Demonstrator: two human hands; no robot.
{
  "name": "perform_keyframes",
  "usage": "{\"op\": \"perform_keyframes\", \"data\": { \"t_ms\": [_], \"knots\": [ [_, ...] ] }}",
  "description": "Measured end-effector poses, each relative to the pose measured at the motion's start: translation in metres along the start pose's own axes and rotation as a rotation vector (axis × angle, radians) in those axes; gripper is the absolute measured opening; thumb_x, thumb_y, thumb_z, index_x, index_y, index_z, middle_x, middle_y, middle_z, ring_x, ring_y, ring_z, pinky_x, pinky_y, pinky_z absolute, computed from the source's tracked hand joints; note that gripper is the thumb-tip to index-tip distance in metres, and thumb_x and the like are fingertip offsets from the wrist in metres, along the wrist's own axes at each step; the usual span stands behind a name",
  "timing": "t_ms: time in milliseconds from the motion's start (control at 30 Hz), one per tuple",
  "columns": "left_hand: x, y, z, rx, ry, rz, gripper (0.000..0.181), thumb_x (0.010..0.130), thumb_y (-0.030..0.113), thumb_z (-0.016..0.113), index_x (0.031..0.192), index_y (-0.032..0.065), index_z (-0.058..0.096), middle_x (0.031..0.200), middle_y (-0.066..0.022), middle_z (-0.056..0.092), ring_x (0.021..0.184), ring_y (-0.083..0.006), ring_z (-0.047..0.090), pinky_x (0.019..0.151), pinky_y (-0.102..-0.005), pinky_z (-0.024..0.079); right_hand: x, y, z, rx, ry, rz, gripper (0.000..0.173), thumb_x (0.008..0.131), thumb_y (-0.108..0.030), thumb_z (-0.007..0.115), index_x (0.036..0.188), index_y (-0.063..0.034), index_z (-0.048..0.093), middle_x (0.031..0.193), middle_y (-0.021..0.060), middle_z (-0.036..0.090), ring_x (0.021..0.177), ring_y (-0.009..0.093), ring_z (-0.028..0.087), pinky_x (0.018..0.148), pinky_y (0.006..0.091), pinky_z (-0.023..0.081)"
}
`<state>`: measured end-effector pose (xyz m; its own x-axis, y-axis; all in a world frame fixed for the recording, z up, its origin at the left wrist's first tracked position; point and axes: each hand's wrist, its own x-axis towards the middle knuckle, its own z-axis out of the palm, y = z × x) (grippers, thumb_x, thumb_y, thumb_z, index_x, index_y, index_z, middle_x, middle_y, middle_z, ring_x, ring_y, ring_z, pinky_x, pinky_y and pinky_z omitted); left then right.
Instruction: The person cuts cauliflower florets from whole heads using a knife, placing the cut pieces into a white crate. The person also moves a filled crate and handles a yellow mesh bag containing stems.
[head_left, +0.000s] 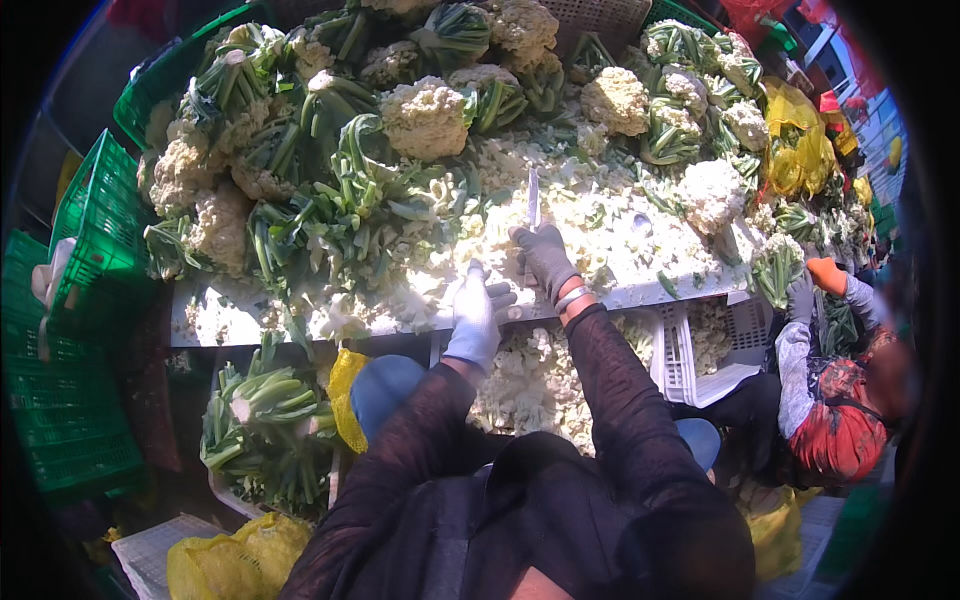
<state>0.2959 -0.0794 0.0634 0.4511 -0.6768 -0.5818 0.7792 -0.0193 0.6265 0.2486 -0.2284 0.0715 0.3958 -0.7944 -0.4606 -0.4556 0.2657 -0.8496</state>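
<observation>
My right hand (545, 260), in a grey glove, is shut on a knife whose pale blade (533, 196) points away from me across the table. To its left, my left hand (478, 311) wears a white glove with grey fingers; its fingers are apart and nothing shows in it. Both hands are over the near edge of a white table (637, 293), which is strewn with cut cauliflower florets (450, 259) and leaf scraps. Beyond them lies a whole cauliflower head (424, 118). Loose green leaves (341, 217) are heaped left of my hands.
A white crate (675, 352) and many florets (532, 375) are below the table edge. Trimmed leafy stalks (262, 412) fill a crate at lower left. Green crates (97, 225) stand at left. On the right a co-worker (832, 420) in gloves holds a cauliflower (777, 268).
</observation>
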Motion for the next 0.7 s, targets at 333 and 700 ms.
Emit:
{"op": "perform_keyframes", "data": {
  "t_ms": [333, 700],
  "knots": [
    [-0.001, -0.009, 0.024, -0.347, -0.421, 0.120, 0.042, 0.103, 0.037, 0.042, 0.137, 0.0125, 0.044, 0.126, -0.0079, 0.055, 0.104, -0.0239, 0.059, 0.082, -0.0460, 0.054, -0.110, 0.042, -0.049, -0.494, 0.227, -0.644, 0.032, 0.093, -0.017, 0.061, 0.119, 0.0008, 0.055, 0.102, 0.0165, 0.066, 0.087, 0.023, 0.066, 0.072, 0.0311, 0.053],
    [-0.021, -0.002, 0.027, 0.164, -0.209, 0.586, 0.041, 0.101, 0.016, 0.041, 0.140, 0.0018, 0.043, 0.129, -0.0097, 0.050, 0.110, -0.0160, 0.052, 0.095, -0.0278, 0.044, -0.157, 0.016, -0.052, -1.152, 0.234, -0.738, 0.035, 0.086, -0.016, 0.063, 0.117, -0.0075, 0.052, 0.083, 0.0143, 0.061, 0.067, 0.034, 0.065, 0.056, 0.0437, 0.051]
  ]
}}
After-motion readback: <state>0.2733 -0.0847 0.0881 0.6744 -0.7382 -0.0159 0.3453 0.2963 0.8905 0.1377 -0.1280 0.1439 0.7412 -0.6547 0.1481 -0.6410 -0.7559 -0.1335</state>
